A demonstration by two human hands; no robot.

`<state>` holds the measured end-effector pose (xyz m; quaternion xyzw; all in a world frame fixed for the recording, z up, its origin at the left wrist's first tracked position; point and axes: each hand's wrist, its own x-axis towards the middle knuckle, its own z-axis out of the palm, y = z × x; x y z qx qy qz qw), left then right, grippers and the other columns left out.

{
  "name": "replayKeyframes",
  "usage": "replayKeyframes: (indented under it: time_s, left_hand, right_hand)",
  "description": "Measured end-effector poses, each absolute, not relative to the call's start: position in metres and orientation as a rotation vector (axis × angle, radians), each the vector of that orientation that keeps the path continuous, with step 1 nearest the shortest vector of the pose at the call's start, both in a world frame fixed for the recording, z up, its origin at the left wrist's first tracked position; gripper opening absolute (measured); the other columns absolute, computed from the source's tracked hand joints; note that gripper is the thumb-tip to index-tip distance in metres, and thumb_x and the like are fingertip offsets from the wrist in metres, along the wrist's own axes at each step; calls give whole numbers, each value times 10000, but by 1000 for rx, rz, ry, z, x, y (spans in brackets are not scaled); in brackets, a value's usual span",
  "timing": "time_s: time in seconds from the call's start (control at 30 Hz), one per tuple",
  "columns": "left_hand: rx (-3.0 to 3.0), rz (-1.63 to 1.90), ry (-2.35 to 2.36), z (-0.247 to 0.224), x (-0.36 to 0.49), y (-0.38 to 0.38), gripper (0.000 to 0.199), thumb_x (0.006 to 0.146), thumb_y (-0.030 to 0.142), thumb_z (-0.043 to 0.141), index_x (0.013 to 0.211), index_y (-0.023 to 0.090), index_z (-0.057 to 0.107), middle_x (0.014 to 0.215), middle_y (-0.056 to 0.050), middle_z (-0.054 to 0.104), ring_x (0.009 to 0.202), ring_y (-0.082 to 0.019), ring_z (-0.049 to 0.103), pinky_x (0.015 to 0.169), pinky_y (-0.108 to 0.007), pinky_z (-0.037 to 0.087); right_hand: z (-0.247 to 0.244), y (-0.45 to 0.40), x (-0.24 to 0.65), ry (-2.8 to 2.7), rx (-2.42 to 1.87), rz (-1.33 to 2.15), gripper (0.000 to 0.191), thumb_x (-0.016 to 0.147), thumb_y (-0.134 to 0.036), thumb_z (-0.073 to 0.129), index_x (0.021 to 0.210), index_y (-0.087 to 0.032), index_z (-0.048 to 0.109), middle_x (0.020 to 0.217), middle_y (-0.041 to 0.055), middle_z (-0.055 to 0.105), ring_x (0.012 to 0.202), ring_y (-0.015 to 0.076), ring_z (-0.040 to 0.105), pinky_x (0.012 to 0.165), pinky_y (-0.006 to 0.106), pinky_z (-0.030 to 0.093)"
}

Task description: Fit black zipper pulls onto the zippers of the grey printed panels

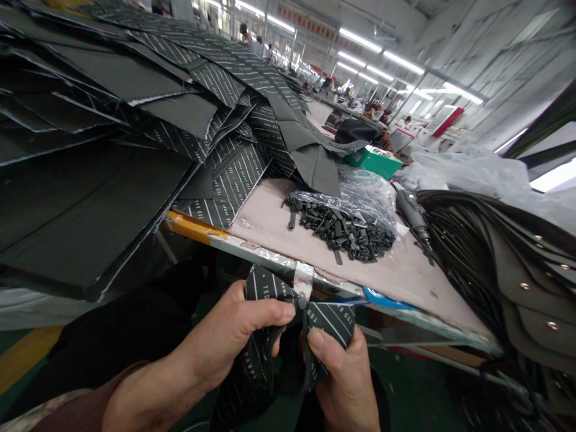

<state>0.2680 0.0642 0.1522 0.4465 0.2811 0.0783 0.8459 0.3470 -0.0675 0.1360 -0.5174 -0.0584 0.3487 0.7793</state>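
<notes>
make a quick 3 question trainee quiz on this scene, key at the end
1. True or false: the left hand and right hand both grip dark fabric with white lettering.
2. What colour is the rectangular box beyond the clear plastic bag? A) red B) green C) white
3. Fill in: in the picture, the dark grey cylindrical tool lies ____ of the heap of small black pieces.
Key: 1 true; 2 B; 3 right

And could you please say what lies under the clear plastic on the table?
Small dark pieces show at the near edge of the clear plastic; farther back, its folds hide what's beneath.
</notes>
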Motion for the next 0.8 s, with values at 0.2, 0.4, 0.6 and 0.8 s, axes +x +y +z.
replayKeyframes:
  time_s: [0.2, 0.4, 0.6, 0.8]
  left_hand:
    - [915, 182, 587, 154, 268, 61, 297, 647, 360, 739, 518, 151, 571, 452, 7, 534, 416, -91, 431, 429, -197, 340]
    - [891, 197, 577, 154, 268, 61, 293, 649, 356, 762, 546, 149, 581, 461, 11, 539, 418, -90, 435, 428, -191, 349]
    - [913, 235, 568, 154, 270, 60, 316, 670, 373, 769, 532, 152, 590, 476, 3, 569, 429, -99, 469, 437, -196, 378]
    - [923, 261, 564, 154, 272, 57, 325, 697, 378, 759, 521, 157, 598, 482, 11, 575, 446, -102, 482, 456, -203, 397]
  right_hand:
    - [130, -67, 352, -198, -1106, 787, 216, 641, -306, 895, 772, -191, 767, 680, 3, 739, 582, 136, 628, 572, 240, 545]
    - [137, -66, 349, -145, -1111, 750, 208, 618, -291, 898, 727, -183, 757, 634, -5, 725, 535, 137, 620, 531, 235, 533]
    - [135, -63, 354, -272, -1101, 747, 179, 669, -272, 872, 805, -195, 784, 722, 15, 769, 582, 169, 676, 580, 266, 573]
    - [128, -60, 362, -327, -1105, 747, 181, 703, -287, 862, 842, -197, 789, 745, 21, 771, 597, 165, 676, 572, 259, 576]
